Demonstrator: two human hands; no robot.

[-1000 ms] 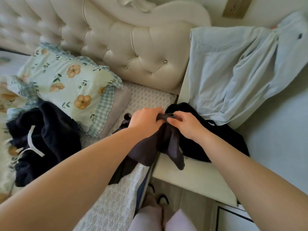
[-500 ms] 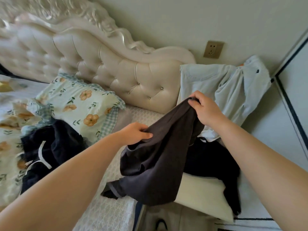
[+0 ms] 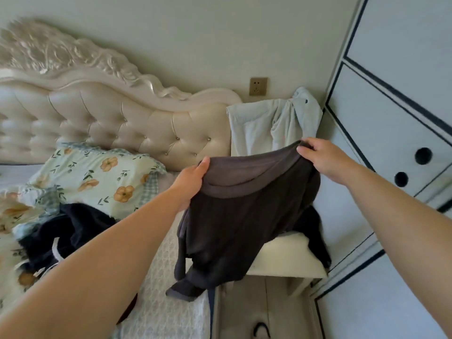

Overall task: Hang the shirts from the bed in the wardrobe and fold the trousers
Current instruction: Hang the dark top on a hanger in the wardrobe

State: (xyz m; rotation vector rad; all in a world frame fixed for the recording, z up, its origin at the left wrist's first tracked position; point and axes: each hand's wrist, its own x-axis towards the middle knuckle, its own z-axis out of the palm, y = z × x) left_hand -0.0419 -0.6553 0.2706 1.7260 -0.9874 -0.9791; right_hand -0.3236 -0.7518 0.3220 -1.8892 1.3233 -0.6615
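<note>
Black clothes [image 3: 315, 236] partly behind grey garment [image 3: 244, 216]

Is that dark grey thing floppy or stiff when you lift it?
Probably floppy: the dark grey garment sags between the left hand and the right hand and hangs in folds. Likely light too, since gripping just its top edge holds it up.

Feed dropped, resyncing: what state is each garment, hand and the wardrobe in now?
Dark grey garment: lifted, top edge stretched between both hands.
Left hand: grips its left end.
Right hand: grips its right end.
Pale blue shirt: draped behind, not hung.
Navy drawstring garment: crumpled on the bed.
White black-trimmed wardrobe doors: appear closed.
</note>
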